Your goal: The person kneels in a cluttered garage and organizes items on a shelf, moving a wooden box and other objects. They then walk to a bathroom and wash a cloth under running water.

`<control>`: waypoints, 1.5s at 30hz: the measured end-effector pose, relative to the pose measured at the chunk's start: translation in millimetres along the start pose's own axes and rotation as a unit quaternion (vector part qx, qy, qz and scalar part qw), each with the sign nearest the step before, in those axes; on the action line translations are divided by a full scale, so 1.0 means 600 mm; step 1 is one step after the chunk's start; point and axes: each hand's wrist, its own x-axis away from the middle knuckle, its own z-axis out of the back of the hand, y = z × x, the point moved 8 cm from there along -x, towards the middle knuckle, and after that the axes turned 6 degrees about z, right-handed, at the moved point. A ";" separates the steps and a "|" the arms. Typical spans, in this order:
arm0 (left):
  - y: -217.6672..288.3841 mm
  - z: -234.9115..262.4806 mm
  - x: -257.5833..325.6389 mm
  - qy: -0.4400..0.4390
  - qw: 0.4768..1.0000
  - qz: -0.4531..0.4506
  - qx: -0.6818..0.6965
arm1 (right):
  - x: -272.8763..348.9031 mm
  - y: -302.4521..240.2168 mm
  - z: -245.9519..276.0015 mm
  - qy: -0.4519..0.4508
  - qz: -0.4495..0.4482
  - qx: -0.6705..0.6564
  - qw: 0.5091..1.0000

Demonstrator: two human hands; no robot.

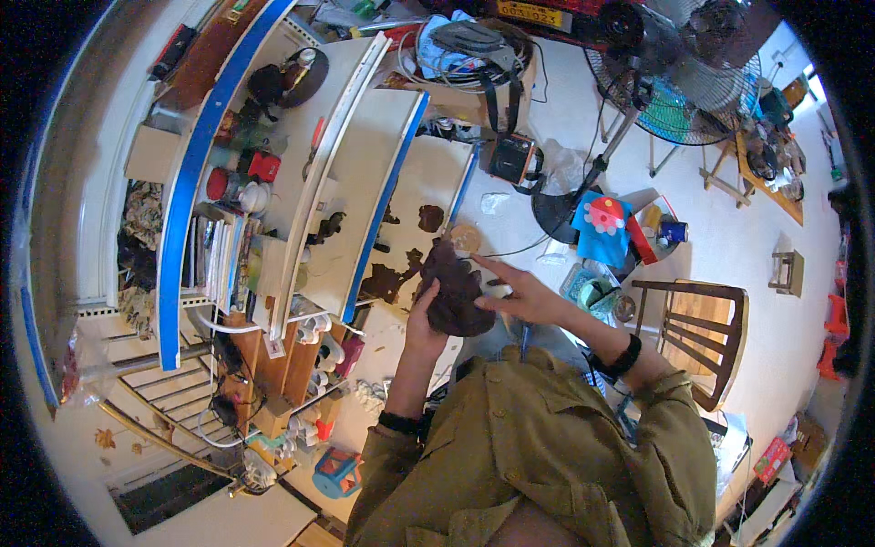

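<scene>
A dark brown, lumpy piece that looks like modelled clay (pixel 456 294) is held up in front of my chest. My left hand (pixel 425 321) grips its left side and lower edge, the thumb pressed against it. My right hand (pixel 516 294) is at its right side, index finger stretched toward the upper part and the other fingers near the lower part. A small whitish patch shows between those fingers; I cannot make out what it is. Just beyond the lump is a pale round disc (pixel 466 239). More dark brown pieces (pixel 387 283) lie on the white board to the left.
Shelves with blue edges (pixel 193 173) rise on the left, holding books (pixel 217 255) and jars. A standing fan (pixel 679 68) is at the far right, near a black box (pixel 512 158). A wooden chair (pixel 735 342) stands right; a blue-and-red package (pixel 603 228) lies nearer.
</scene>
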 end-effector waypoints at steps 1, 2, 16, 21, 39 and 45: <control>-0.008 0.006 -0.005 0.011 1.000 0.006 -0.018 | 0.001 0.005 -0.012 -0.014 0.020 0.005 1.000; -0.021 0.029 -0.008 0.026 0.999 0.010 -0.030 | 0.001 0.004 -0.023 -0.035 -0.006 0.027 0.999; -0.026 -0.040 0.029 0.087 0.976 -0.016 -0.199 | 0.020 0.067 0.033 0.069 -0.121 -0.011 0.990; -0.037 -0.025 0.019 0.025 0.943 -0.055 -0.328 | 0.023 0.057 -0.010 0.017 -0.159 -0.110 0.981; 0.114 0.138 0.117 0.220 0.956 -0.163 -0.108 | 0.392 0.239 0.137 -0.083 -0.336 0.250 0.904; 0.113 0.218 0.117 0.199 0.971 -0.131 -0.030 | 0.690 0.242 -0.028 -0.344 -0.149 0.234 0.897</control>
